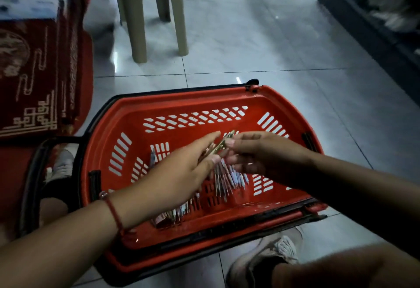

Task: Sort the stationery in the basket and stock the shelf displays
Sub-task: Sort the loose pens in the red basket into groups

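Pens, thin and pale-barrelled (227,179), lie loose in the red slotted plastic basket (181,103) on the floor; above it, left hand (181,174) and right hand (256,153) together pinch a small gold-coloured piece (221,145), blurred

Tiled floor (261,37) carries a red basket (181,99) (pens inside), stool legs (138,26).

likely a shop: shopping basket (127,115), blurred shelf (372,26).
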The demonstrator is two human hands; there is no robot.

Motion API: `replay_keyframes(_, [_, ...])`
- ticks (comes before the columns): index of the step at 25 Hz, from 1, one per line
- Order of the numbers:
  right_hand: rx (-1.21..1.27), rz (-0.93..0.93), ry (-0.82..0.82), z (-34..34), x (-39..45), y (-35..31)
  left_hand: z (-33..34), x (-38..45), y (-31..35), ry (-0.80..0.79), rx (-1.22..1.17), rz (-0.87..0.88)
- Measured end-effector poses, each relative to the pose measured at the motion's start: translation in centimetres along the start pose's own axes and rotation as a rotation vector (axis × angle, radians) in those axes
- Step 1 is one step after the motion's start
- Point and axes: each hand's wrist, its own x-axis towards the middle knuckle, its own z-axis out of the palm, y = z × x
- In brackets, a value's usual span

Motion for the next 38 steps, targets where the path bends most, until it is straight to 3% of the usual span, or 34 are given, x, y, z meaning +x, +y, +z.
replay_keyframes(7, [0.256,-0.187,0.32,-3.0,-1.2,-2.3,-0.6,-1.5,1.0,-0.013,0.11,-0.016])
replay_keyframes(10, [0.194,-0.24,0.403,-3.9,-1.6,-3.6,-1.3,-1.4,1.2,0.001,0.183,-0.042])
replay_keyframes(16, [-0.097,-0.213,0.399,-5.0,-1.0,-2.7,-1.6,-0.9,0.9,-0.018,0.397,-0.006])
replay_keyframes(19, [-0.099,-0.083,0.356,-5.8,-0.1,-2.0,-2.1,-0.7,-0.2,-0.019,0.442,-0.022])
replay_keyframes(24, [-0.01,0.507,0.123,-6.1,2.7,3.5,-2.9,-1.0,-1.5,-0.002,0.454,-0.035])
replay_keyframes(26, [-0.032,0.673,0.104,-5.7,3.8,6.5,-3.2,-0.9,-1.8,0.001,0.464,-0.041])
replay_keyframes(28, [-0.192,0.713,0.138,-5.7,5.5,8.1,-3.6,-0.7,-2.0,0.018,0.47,-0.037])
replay_keyframes(33, [-0.63,0.529,0.458,-6.6,11.5,10.2,-4.5,-0.9,-2.9,0.03,0.455,-0.066])
replay_keyframes(36, [-1.018,0.448,0.443,-7.3,15.1,12.0,-4.9,-0.8,-3.5,0.041,0.443,-0.077])
replay_keyframes(38, [-1.127,0.451,0.427,-7.4,17.1,12.9,-5.0,-0.5,-4.0,0.036,0.434,-0.083])
